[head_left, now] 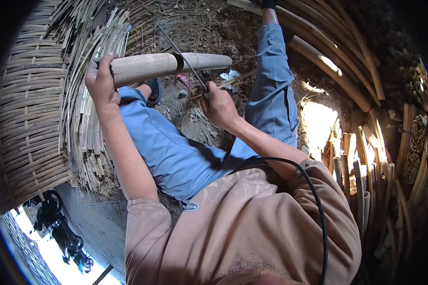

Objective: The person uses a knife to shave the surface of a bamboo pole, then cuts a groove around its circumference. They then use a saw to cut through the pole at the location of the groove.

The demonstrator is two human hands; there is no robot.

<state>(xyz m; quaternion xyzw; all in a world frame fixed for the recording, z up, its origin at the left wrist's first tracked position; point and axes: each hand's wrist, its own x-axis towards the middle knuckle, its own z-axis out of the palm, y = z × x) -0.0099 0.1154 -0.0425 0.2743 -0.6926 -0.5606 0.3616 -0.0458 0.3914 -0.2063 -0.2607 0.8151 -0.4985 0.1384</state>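
Observation:
A thick bamboo pole (pixel 145 67) lies across the view over my legs, with a dark ring around it near the middle. Its near end is gripped by my left hand (pixel 102 86), fingers wrapped around the rim. My right hand (pixel 220 105) is closed around the handle of a long, thin-bladed tool (pixel 172 43), perhaps a knife seen edge-on. The blade slants up and to the left, overlapping the pole just right of the dark ring.
Split bamboo strips (pixel 83 123) are piled at left beside a woven bamboo panel (pixel 31 99). Bamboo poles (pixel 325 61) lie at upper right, and cut lengths (pixel 366 175) stand at right. Motorcycles (pixel 64 232) are parked at lower left. A black cable (pixel 314 194) runs over my shirt.

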